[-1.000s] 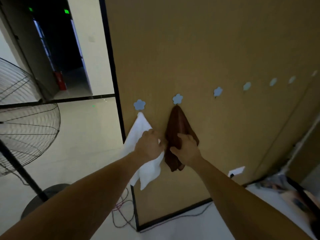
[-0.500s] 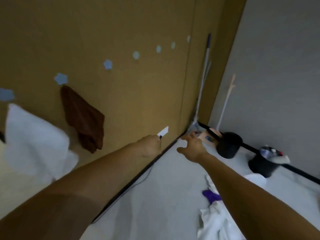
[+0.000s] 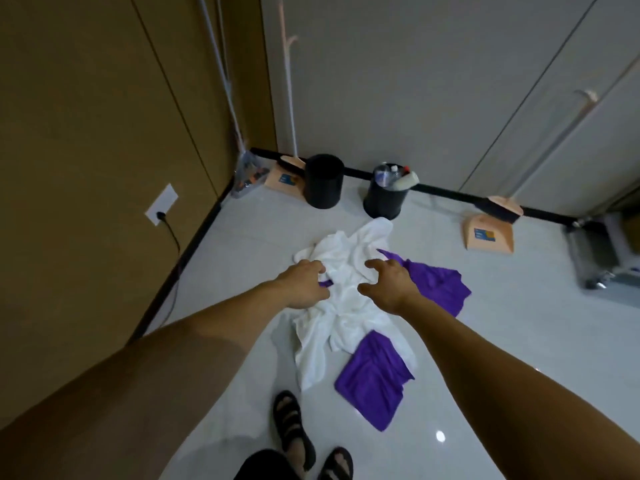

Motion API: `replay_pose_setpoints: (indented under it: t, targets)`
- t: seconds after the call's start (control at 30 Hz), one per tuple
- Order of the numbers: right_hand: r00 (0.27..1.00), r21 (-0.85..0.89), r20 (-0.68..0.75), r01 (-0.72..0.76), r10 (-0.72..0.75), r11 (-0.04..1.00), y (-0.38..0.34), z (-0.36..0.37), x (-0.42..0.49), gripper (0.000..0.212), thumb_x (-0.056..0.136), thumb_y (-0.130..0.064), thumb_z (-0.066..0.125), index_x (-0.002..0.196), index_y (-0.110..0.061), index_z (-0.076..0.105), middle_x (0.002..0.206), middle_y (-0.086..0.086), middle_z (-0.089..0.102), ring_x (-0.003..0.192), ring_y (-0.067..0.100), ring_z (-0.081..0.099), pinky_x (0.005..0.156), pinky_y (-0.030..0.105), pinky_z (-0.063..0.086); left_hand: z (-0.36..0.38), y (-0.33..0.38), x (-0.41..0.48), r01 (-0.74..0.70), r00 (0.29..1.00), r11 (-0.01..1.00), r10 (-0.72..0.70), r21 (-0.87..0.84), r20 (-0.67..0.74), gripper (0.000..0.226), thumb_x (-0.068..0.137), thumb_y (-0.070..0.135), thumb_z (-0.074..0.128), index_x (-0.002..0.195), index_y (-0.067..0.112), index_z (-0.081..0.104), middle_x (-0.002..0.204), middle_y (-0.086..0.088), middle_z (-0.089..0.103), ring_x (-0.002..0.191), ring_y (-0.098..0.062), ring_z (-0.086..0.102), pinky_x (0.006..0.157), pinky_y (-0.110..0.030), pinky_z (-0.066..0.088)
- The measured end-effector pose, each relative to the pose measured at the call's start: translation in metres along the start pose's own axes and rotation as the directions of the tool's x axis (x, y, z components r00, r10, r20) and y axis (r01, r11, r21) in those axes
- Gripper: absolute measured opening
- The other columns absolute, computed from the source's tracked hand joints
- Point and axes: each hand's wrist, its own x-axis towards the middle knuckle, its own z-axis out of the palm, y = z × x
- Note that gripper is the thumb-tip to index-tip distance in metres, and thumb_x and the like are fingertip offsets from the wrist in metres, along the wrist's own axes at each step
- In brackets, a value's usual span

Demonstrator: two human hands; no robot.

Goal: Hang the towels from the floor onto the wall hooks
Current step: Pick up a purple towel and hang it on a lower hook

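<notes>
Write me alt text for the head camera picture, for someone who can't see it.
A left hand and right hand reach down toward a crumpled white towel on a pale floor, purple towels lying beside it. Two black bins and two dustpans sit by the far wall; sandalled feet show at the bottom.

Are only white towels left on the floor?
No, the near purple towel and the far purple towel lie on the floor beside the white towels.

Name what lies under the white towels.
A purple towel pokes out beneath the white towels at right, a purple scrap by the left hand. Anything else is covered.
</notes>
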Motion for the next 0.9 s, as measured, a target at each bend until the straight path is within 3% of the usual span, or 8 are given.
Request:
replay_pose_setpoints:
  t: [0.1,0.23,0.4,0.57,0.67,0.8,0.9]
  targets:
    - [0.992,0.034,0.062,-0.114,0.112,0.993,0.052,0.028,0.027,0.063,0.087,-0.038,0.062,0.143,-0.021,0.040,0.146,0.011,0.038,0.132,0.031,0.036,0.105,0.039,0.036,0.045,0.007,0.055,-0.021,0.996,1.000,0.022,-0.008,0.091,0.058,0.081,0.037,0.061,0.134,0.020,0.044,0.136,-0.007,0.043,0.118,-0.026,0.050,0.094,-0.034,0.044]
    - [0.960,0.080,0.128,-0.260,0.249,0.962,0.126,0.077,0.066,0.062,0.087,-0.037,0.061,0.143,-0.022,0.040,0.142,0.010,0.042,0.127,0.030,0.043,0.105,0.040,0.041,0.120,0.001,0.122,-0.006,0.984,1.000,0.011,-0.029,0.176,0.059,0.086,0.034,0.057,0.140,0.019,0.038,0.142,-0.007,0.041,0.128,-0.025,0.044,0.105,-0.034,0.037]
    - [0.896,0.119,0.223,-0.416,0.384,0.902,0.234,0.181,0.132,0.060,0.088,-0.037,0.059,0.142,-0.021,0.037,0.136,0.008,0.045,0.121,0.029,0.049,0.099,0.043,0.047,0.242,-0.028,0.222,0.086,0.957,0.995,-0.066,-0.060,0.282,0.059,0.088,0.034,0.056,0.142,0.018,0.037,0.143,-0.007,0.040,0.127,-0.025,0.045,0.104,-0.034,0.039]
    - [0.881,0.089,0.285,-0.418,0.379,0.904,0.338,0.318,0.219,0.066,0.091,-0.036,0.056,0.148,-0.017,0.029,0.146,0.010,0.036,0.131,0.029,0.040,0.108,0.042,0.038,0.378,-0.079,0.328,0.140,0.948,0.989,-0.123,-0.038,0.293,0.060,0.089,0.033,0.057,0.142,0.017,0.035,0.145,-0.007,0.039,0.128,-0.025,0.044,0.104,-0.034,0.038]
    - [0.885,0.049,0.272,-0.406,0.379,0.913,0.390,0.386,0.268,0.066,0.089,-0.031,0.058,0.146,-0.015,0.029,0.145,0.011,0.033,0.129,0.032,0.039,0.104,0.040,0.038,0.451,-0.116,0.373,0.152,0.942,0.988,-0.138,-0.021,0.305,0.059,0.088,0.034,0.056,0.141,0.019,0.036,0.143,-0.006,0.040,0.123,-0.025,0.048,0.099,-0.034,0.040]
    - [0.915,0.014,0.178,-0.371,0.363,0.928,0.432,0.448,0.327,0.069,0.087,-0.024,0.060,0.145,-0.014,0.026,0.147,0.010,0.026,0.129,0.033,0.037,0.100,0.044,0.040,0.514,-0.160,0.403,0.165,0.953,0.986,-0.152,-0.027,0.263,0.056,0.088,0.033,0.055,0.139,0.021,0.038,0.141,-0.003,0.042,0.119,-0.022,0.051,0.094,-0.031,0.041]
    - [0.918,-0.045,0.162,-0.360,0.362,0.932,0.440,0.479,0.345,0.063,0.089,-0.025,0.059,0.142,-0.011,0.027,0.139,0.013,0.036,0.123,0.034,0.042,0.095,0.045,0.043,0.532,-0.181,0.406,0.184,0.950,0.982,-0.168,-0.037,0.263,0.057,0.088,0.032,0.057,0.140,0.021,0.037,0.141,-0.003,0.044,0.119,-0.022,0.051,0.096,-0.033,0.043]
